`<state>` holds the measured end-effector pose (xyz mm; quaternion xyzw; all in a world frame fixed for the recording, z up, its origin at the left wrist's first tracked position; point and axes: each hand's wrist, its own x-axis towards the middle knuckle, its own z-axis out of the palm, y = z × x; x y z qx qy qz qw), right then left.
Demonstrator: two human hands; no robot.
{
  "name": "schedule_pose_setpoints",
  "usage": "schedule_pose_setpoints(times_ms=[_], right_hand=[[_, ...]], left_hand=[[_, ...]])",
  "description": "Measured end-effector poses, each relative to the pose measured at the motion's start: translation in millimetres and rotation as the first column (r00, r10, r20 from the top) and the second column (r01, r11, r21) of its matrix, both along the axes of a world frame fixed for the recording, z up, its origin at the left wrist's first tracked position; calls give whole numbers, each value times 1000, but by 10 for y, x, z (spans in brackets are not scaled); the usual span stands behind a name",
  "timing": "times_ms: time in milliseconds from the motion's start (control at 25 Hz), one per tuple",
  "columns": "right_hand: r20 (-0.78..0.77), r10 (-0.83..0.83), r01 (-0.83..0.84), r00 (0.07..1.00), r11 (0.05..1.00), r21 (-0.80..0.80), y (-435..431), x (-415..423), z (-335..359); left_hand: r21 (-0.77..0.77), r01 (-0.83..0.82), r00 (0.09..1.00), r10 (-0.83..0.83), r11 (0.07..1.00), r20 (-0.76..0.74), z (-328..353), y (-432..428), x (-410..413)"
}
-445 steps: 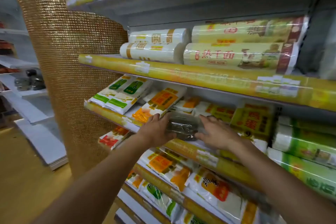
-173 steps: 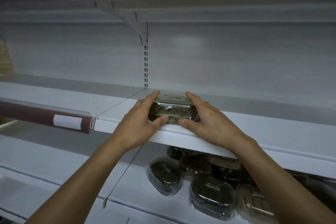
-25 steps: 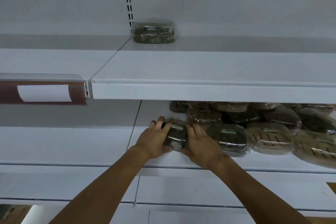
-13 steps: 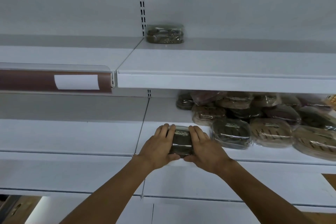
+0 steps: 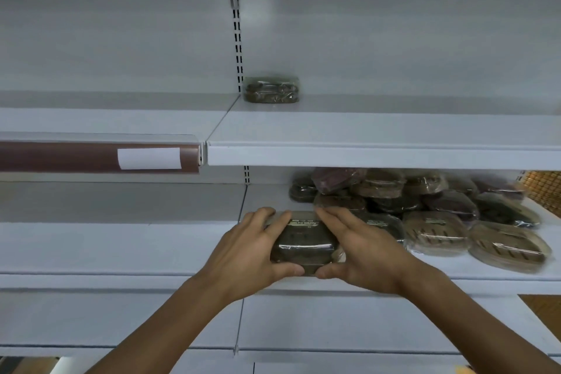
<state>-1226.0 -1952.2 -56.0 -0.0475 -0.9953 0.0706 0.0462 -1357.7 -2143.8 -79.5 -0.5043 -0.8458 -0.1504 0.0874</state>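
Item: dark wrapped pack [image 5: 303, 241], near edge of lower shelf [image 5: 151, 249], left of pile [image 5: 437, 231]. Held between your left grip [image 5: 246, 249] and right grip [image 5: 368, 255], fingers curled round its sides. Long axis near-to-far. Straight above, farther back: lone pack [image 5: 271, 90] on upper shelf [image 5: 394, 127].

A shop: white metal gondola shelving [image 5: 364, 149] on slotted uprights [image 5: 237, 48], a brown price-label strip [image 5: 76, 158] bearing a blank white tag [image 5: 149, 158], identical plastic-wrapped packs [image 5: 434, 212] heaped right.
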Motion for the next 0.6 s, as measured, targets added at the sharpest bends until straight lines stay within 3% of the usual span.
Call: schedule_pose_setpoints(times_ms=[360,600], right_hand=[[-127,86,-78,988,995,68,-250,449,895],[-301,115,-99,947,993,66,-178,480,1424]], left_hand=[[179,12,995,6,984,-104,879,-420,441],[349,66,989,-15,935,-146,1403,-396,375]])
